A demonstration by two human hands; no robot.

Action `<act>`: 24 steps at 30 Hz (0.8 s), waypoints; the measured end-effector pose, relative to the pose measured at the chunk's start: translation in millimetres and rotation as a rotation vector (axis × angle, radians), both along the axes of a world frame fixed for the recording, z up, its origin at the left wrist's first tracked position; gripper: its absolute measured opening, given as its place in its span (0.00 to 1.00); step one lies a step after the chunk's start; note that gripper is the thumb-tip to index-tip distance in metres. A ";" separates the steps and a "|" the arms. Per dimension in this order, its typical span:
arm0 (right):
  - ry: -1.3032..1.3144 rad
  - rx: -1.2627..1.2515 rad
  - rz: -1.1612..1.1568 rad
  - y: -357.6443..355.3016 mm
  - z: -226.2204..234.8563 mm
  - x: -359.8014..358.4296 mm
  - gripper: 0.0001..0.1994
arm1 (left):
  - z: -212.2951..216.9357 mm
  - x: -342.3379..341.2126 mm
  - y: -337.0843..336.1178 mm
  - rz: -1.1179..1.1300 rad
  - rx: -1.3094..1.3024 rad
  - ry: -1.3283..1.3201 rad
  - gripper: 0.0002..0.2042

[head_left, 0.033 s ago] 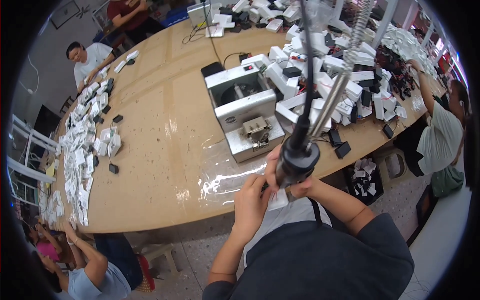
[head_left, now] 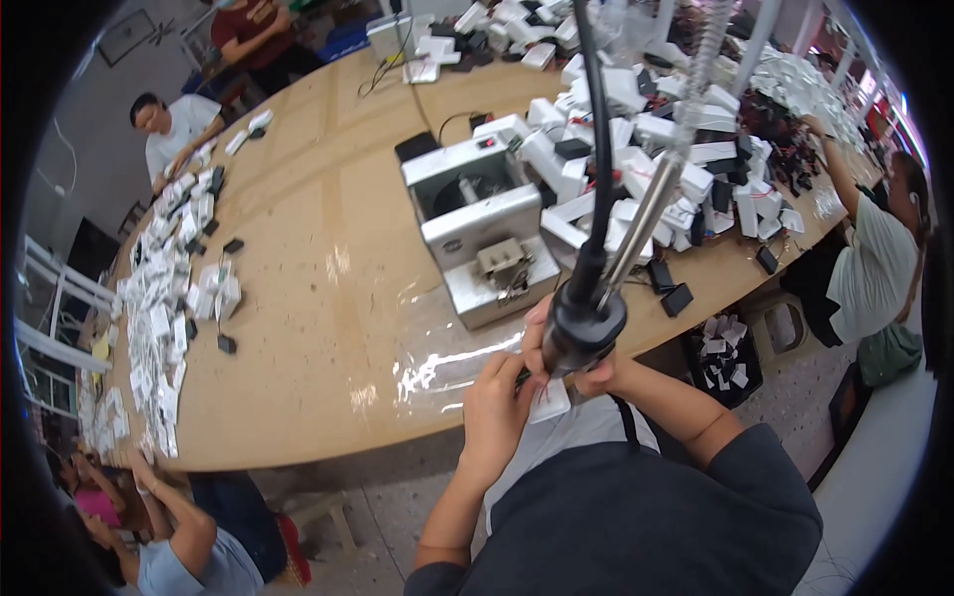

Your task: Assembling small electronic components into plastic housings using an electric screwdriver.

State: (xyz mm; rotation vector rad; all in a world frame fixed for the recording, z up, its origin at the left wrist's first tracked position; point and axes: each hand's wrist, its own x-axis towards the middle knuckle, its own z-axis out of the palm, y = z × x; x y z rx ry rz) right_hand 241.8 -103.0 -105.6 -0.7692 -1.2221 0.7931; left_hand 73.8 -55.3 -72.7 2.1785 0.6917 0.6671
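Observation:
My right hand (head_left: 599,374) is wrapped round a black electric screwdriver (head_left: 580,338) that hangs on a coil spring and a cable. Just left of it, my left hand (head_left: 494,405) has its fingers closed on a small white plastic housing (head_left: 550,401) with thin wires. The housing lies close to my body, under the screwdriver. Where the tool's tip meets it is hidden by the tool and my fingers. In front of my hands a metal screw feeder (head_left: 482,253) stands on the table.
White housings and black boxes (head_left: 636,169) with red wires pile up at the right. More white parts (head_left: 154,338) line the left edge of the tabletop (head_left: 298,328). A black crate (head_left: 725,363) of parts sits below on the right. Several people are around the table.
The surroundings have shifted slightly in the picture, and the screwdriver appears a little farther left and lower. Both hands keep their hold.

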 end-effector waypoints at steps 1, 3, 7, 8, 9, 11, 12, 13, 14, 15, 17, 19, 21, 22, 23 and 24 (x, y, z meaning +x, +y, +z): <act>-0.009 0.048 0.036 4.9 3.7 3.4 0.50 | 4.2 -0.6 -0.1 0.010 -0.028 0.014 0.09; 0.169 0.076 0.045 8.4 40.8 -6.8 0.47 | 7.2 -17.1 4.3 0.016 -0.077 0.098 0.09; 0.157 0.073 -0.270 8.0 48.2 5.0 0.43 | 30.9 -83.2 48.3 0.044 0.079 0.238 0.08; 0.081 0.071 -0.360 5.3 47.4 11.8 0.43 | 30.7 -101.8 66.7 0.222 0.105 0.173 0.09; -0.039 -0.036 -0.451 3.2 35.1 23.5 0.44 | 42.7 -120.2 98.7 0.309 0.374 0.305 0.10; -0.300 -0.105 -0.722 -2.2 39.8 44.2 0.33 | 74.4 -129.1 134.3 0.669 0.385 0.361 0.12; -0.458 -0.091 -0.789 -4.8 48.9 60.5 0.25 | 72.4 -145.4 150.1 0.680 0.394 0.361 0.12; -0.621 -0.077 -0.866 -10.3 66.3 81.1 0.17 | 66.5 -162.3 165.1 0.690 0.730 0.395 0.12; -0.663 -0.080 -1.050 -9.1 78.5 102.4 0.15 | 63.8 -168.8 173.6 0.691 1.067 0.424 0.12; -0.703 -0.087 -1.237 -7.1 90.4 125.8 0.16 | 64.3 -161.9 172.9 0.691 1.073 0.417 0.12; -1.202 -0.124 -1.636 -10.6 117.4 182.6 0.21 | 63.7 -134.2 156.7 0.663 0.872 0.202 0.14; -1.513 -0.140 -1.818 -12.4 121.1 247.1 0.21 | 69.3 -103.9 131.1 0.527 0.668 0.126 0.14; -1.499 -0.198 -1.696 -16.0 119.9 292.7 0.20 | 77.0 -78.2 94.9 0.318 0.361 0.026 0.13; -1.484 -0.253 -1.572 -17.7 121.0 304.7 0.20 | 79.6 -65.2 76.6 0.234 0.263 -0.014 0.13; -1.486 -0.242 -1.573 -20.4 128.5 305.8 0.20 | 77.6 -53.9 64.2 0.143 0.241 -0.032 0.12; -1.282 -0.167 -1.584 -25.8 141.2 301.3 0.19 | 75.5 -44.7 52.0 0.055 0.217 -0.047 0.12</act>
